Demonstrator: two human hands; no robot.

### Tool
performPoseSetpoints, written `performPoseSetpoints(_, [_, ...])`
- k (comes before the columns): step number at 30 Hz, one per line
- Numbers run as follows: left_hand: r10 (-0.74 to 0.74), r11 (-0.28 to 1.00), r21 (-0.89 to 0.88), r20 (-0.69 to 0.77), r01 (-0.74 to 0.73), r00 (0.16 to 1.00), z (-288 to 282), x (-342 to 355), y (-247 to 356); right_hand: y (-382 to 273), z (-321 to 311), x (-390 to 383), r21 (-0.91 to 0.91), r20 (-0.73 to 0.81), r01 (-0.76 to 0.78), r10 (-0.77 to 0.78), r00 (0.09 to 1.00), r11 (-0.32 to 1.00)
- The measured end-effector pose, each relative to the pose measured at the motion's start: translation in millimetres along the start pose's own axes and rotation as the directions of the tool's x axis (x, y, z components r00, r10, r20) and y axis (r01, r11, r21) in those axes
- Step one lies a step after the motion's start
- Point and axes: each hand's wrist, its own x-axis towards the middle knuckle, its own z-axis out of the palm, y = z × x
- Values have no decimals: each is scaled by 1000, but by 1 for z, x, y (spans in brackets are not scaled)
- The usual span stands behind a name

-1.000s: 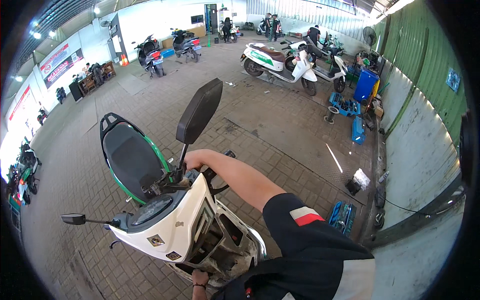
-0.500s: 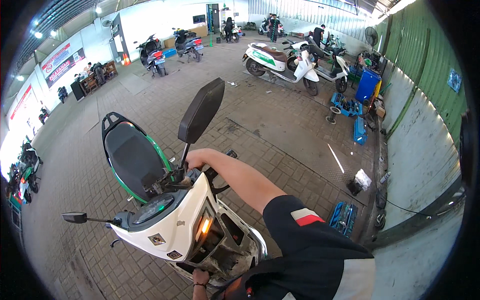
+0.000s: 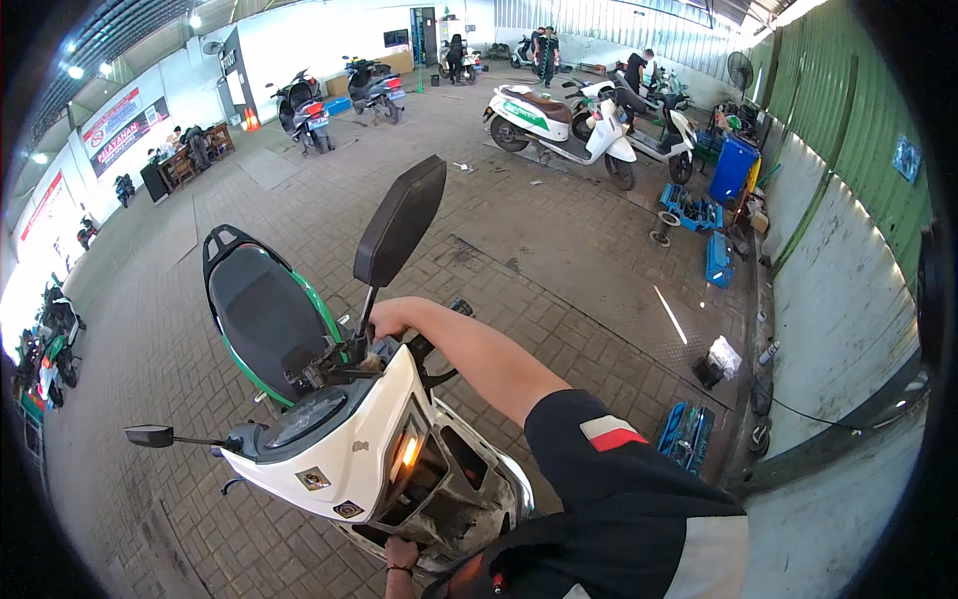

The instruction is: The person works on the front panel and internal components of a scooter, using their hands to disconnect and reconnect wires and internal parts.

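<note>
A white scooter [image 3: 329, 469] with a black, green-trimmed seat [image 3: 259, 309] stands before me, its front panel facing me. My right hand [image 3: 389, 317] reaches over it and is closed round the handlebar control, fingertips mostly hidden, beside the stem of the large black mirror [image 3: 399, 222]. My left hand [image 3: 402, 551] is closed on the lower front panel's edge, with a bracelet at the wrist. An amber indicator [image 3: 409, 451] glows in the front. The smaller mirror [image 3: 150, 435] sticks out to the left.
Blue toolboxes [image 3: 717, 260], an open tool case [image 3: 685, 437] and a blue bin [image 3: 731, 165] line the green-walled right side. Parked scooters [image 3: 559, 135] stand further back, others [image 3: 55, 344] at left. Several people [image 3: 547, 55] are at the back and by a desk [image 3: 180, 170].
The amber front indicator has come on since a second ago. The display glowed green half a second ago and is dark now. My hands stay in place; people at the back have shifted slightly.
</note>
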Motion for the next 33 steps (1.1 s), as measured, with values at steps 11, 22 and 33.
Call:
performPoseSetpoints(11, [14,1000,-18,-20,-14,1000,8,7,-13,-7,-4,-3,-46,-11,10,-10,1000,999])
performPoseSetpoints(22, [-81,995,-49,17,81,997,-8,-2,7,-3,0,3,-57,-52,84,-87,995,995])
performPoseSetpoints(33, [-30,998,-49,-28,28,999,2,1,0,-24,-15,-16,-111,18,-46,49,999,993])
